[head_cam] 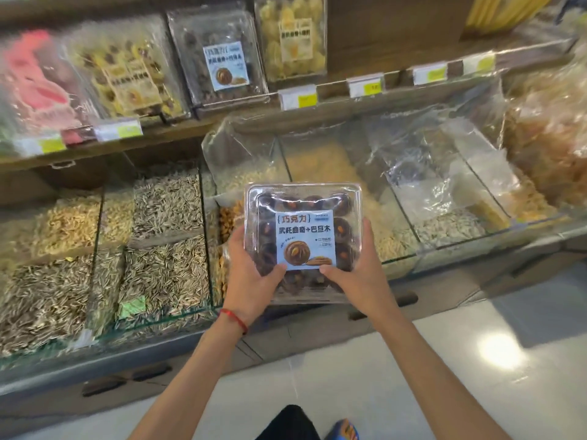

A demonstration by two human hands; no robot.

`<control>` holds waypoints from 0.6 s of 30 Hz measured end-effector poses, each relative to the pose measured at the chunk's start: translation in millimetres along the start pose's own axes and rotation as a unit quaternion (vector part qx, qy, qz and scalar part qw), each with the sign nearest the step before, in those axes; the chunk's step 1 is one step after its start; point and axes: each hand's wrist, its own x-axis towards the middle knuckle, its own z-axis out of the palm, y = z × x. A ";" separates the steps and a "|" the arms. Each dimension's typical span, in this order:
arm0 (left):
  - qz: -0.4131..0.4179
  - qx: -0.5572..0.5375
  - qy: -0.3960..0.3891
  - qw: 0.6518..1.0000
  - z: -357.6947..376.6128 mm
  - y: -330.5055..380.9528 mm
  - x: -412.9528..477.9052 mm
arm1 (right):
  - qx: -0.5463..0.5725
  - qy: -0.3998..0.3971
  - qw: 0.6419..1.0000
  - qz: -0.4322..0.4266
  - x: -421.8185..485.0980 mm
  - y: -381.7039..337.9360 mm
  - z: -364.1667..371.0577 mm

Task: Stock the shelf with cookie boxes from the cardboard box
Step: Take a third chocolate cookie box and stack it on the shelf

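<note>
Seed bins (165,236): glass-fronted, at nine o'clock from the held box.
Shelf (332,92): wooden. Four clear boxes stand on it from ten to twelve o'clock, and one shelved box (219,61) carries the same label as the held one.
Left hand (251,274): fingers wrapped round the box's left edge, thumb pressed on the lid.
Cookie box (305,239): clear and lidded, with dark cookies inside. It is held in the air over the bins, below the shelf.
Right hand (359,274): fingers round the right edge, thumb on the lid.
Bare shelf stretch (397,36): at one o'clock.
Progress: probably partway. This box is not yet placed, and the cardboard box is out of view, so the remaining count is unknown.
</note>
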 end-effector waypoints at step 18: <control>0.077 -0.060 0.078 0.992 -59.9 26.3 303.5 | -0.026 -0.014 0.994 -0.109 300.1 -114.9 87.6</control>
